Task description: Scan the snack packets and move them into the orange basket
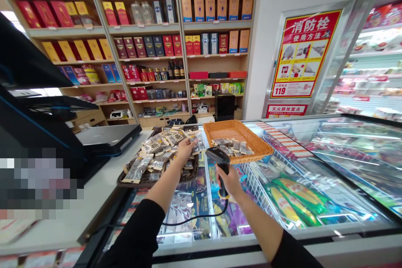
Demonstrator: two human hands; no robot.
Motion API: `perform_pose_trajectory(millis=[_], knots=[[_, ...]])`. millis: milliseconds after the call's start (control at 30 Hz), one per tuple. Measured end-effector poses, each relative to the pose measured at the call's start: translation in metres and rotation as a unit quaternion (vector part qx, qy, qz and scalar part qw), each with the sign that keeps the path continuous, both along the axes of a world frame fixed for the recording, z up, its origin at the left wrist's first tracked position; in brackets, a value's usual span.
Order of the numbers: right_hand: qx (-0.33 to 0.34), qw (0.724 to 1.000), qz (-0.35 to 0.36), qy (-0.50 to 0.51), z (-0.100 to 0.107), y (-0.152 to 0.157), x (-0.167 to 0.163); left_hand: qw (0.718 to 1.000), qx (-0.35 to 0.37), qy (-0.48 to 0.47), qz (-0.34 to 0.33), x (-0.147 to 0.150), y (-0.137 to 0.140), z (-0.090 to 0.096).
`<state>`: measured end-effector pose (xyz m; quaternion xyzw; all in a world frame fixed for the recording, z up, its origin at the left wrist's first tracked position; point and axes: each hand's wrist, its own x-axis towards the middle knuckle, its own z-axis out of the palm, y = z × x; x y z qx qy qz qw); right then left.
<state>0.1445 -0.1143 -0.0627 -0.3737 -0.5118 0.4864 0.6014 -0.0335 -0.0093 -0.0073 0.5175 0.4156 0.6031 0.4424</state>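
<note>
Apparently partway: the left hand [186,149] pinches a packet [198,141] over the heaped dark basket [150,184]; the right hand [231,181] grips a scanner [217,155], the orange basket [230,129] beyond holding fewer.

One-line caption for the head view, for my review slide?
Left hand among packets in a dark basket, right hand gripping a handheld scanner.

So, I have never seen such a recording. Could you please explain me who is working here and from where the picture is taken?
No machine works here, only a person, bare-handed. The one picture comes from a camera worn on that person's head, looking forward and down. The right hand holds a black plastic handheld scanner with a black cable. The left hand touches small clear-and-beige packets in a dark brown woven basket. To its right, an orange woven basket with more packets rests on a glass-topped display case.
</note>
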Motion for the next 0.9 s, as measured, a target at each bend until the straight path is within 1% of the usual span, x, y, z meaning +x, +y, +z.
perform_pose_trajectory(millis=[100,167,233,333,433,467,533,600,667,800,900], knots=[[-0.023,0.992,0.007,0.122,0.005,0.006,0.016,0.99,0.032,0.134,0.035,-0.003,-0.003,0.001],[-0.048,0.976,-0.01,0.21,0.008,0.01,0.036,0.977,0.035,0.201,0.055,-0.001,-0.003,0.004],[-0.075,0.956,-0.025,0.281,0.008,0.014,0.057,0.971,0.028,0.231,0.058,0.01,-0.001,0.009],[-0.104,0.935,-0.029,0.339,0.005,0.018,0.08,0.97,0.006,0.238,0.045,0.046,0.005,0.018],[-0.105,0.924,-0.04,0.365,0.002,0.021,0.085,0.968,-0.048,0.245,0.019,0.09,0.012,0.021],[-0.106,0.924,-0.046,0.365,0.002,0.021,0.084,0.963,-0.063,0.263,0.016,0.102,0.015,0.019],[-0.109,0.924,-0.053,0.363,0.003,0.022,0.082,0.94,-0.071,0.333,0.027,0.12,0.022,0.014],[-0.113,0.923,-0.055,0.363,0.004,0.024,0.081,0.907,-0.06,0.413,0.046,0.128,0.029,0.008],[-0.117,0.923,-0.056,0.363,0.005,0.024,0.08,0.884,-0.05,0.461,0.055,0.131,0.036,0.004],[-0.122,0.924,-0.064,0.358,0.006,0.024,0.08,0.878,-0.034,0.469,0.094,0.134,0.045,-0.002],[-0.124,0.925,-0.06,0.353,0.006,0.024,0.081,0.857,-0.023,0.502,0.117,0.139,0.044,-0.003]])
